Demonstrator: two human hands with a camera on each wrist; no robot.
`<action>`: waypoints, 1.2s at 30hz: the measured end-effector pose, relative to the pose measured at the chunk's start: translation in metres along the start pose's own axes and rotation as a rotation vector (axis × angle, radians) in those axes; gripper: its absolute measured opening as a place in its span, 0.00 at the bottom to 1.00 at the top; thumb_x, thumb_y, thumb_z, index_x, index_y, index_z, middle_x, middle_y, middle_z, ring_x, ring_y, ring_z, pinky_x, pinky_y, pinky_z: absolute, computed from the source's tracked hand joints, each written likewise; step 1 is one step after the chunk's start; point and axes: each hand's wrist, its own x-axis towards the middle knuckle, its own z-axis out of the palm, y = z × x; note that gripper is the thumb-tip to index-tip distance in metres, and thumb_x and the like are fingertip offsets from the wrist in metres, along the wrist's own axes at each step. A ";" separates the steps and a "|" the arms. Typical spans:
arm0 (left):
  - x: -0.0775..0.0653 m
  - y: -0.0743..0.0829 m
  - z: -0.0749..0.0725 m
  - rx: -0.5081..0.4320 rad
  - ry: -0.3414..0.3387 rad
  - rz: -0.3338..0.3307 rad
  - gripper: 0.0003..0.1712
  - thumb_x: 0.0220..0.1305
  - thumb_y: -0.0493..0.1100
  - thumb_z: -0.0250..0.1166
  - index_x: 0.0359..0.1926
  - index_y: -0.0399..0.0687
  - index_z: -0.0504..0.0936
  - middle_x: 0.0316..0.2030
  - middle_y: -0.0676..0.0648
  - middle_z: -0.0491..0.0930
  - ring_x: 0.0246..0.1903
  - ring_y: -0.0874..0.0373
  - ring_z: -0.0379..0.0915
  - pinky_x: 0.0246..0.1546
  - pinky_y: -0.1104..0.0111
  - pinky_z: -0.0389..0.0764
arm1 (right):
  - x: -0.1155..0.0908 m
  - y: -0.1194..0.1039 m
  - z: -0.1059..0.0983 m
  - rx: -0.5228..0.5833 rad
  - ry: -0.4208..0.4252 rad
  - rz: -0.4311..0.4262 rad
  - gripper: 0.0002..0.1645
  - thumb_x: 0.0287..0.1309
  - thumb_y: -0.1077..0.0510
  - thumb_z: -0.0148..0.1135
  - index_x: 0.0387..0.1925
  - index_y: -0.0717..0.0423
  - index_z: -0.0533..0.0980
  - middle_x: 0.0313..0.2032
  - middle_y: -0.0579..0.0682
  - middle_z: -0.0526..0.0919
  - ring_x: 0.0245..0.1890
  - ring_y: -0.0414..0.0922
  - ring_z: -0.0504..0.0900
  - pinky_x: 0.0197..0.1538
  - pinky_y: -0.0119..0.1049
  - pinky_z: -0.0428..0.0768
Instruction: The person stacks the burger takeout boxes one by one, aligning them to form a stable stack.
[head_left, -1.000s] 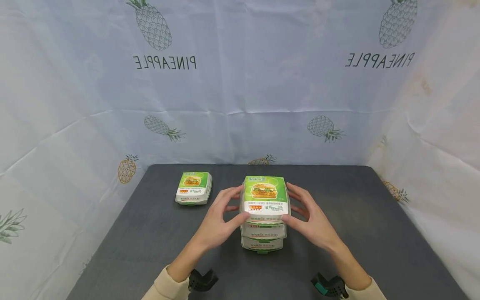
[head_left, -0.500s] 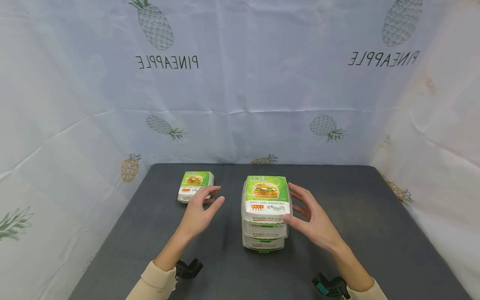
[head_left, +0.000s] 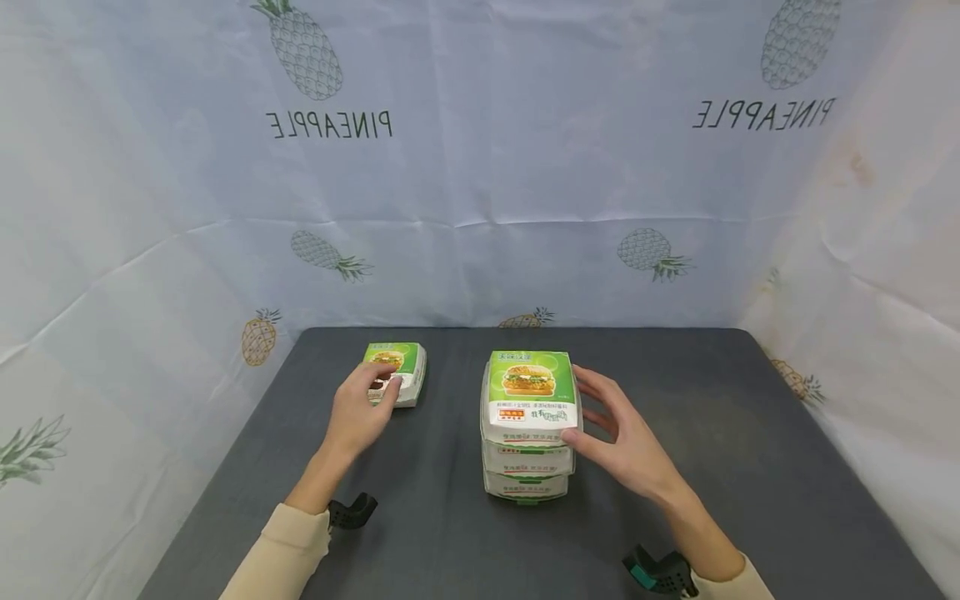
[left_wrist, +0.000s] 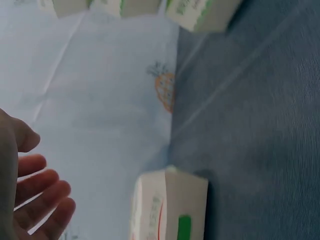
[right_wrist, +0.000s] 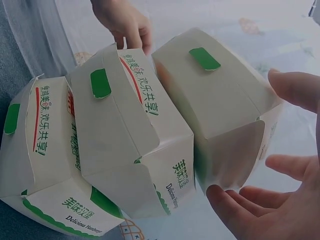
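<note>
Three paper burger boxes stand in a stack [head_left: 529, 425] in the middle of the table, green and white with a burger picture on the lid. My right hand [head_left: 630, 442] stays at the right side of the top box [right_wrist: 215, 95], fingers along its side wall and thumb by its front corner. In the right wrist view its fingers spread beside that box without wrapping round it. A single burger box [head_left: 405, 379] of the same kind lies at the back left. My left hand [head_left: 360, 417] hovers at its front left, fingers loosely bent with nothing in them, partly covering the lid.
A dark grey table [head_left: 465, 550] carries the boxes. Behind and beside it hangs a white cloth [head_left: 480, 167] printed with pineapples. Each wrist wears a black strap, such as the left wrist strap [head_left: 352, 510].
My left hand has let go of the stack's left side and moved left to the single box. The right hand and the boxes have stayed in place.
</note>
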 end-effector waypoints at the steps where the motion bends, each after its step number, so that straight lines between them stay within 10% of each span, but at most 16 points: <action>1: 0.000 -0.004 -0.002 0.036 0.008 0.006 0.12 0.67 0.36 0.69 0.49 0.36 0.84 0.44 0.39 0.82 0.42 0.44 0.80 0.43 0.48 0.82 | 0.000 0.000 0.000 0.002 -0.001 -0.002 0.46 0.65 0.63 0.67 0.78 0.47 0.57 0.74 0.51 0.59 0.73 0.56 0.61 0.63 0.31 0.72; 6: 0.002 -0.022 -0.008 0.154 -0.019 -0.041 0.17 0.66 0.39 0.69 0.52 0.32 0.82 0.49 0.35 0.79 0.47 0.38 0.76 0.45 0.45 0.77 | 0.000 0.000 0.001 -0.004 0.002 0.003 0.45 0.65 0.62 0.67 0.78 0.46 0.58 0.74 0.50 0.59 0.72 0.55 0.61 0.63 0.32 0.73; 21: 0.009 -0.071 -0.012 0.153 -0.443 -0.374 0.54 0.68 0.64 0.64 0.80 0.39 0.50 0.76 0.26 0.42 0.73 0.25 0.40 0.63 0.29 0.57 | 0.000 0.001 0.001 -0.009 0.009 0.010 0.46 0.65 0.62 0.68 0.78 0.47 0.58 0.74 0.51 0.59 0.72 0.56 0.61 0.63 0.30 0.72; 36: 0.015 -0.091 -0.003 -0.041 -0.521 -0.455 0.59 0.66 0.62 0.67 0.81 0.39 0.44 0.77 0.28 0.43 0.75 0.31 0.41 0.69 0.36 0.53 | -0.001 0.000 0.000 -0.010 0.010 0.014 0.45 0.65 0.61 0.68 0.78 0.46 0.58 0.74 0.49 0.59 0.72 0.55 0.62 0.63 0.33 0.73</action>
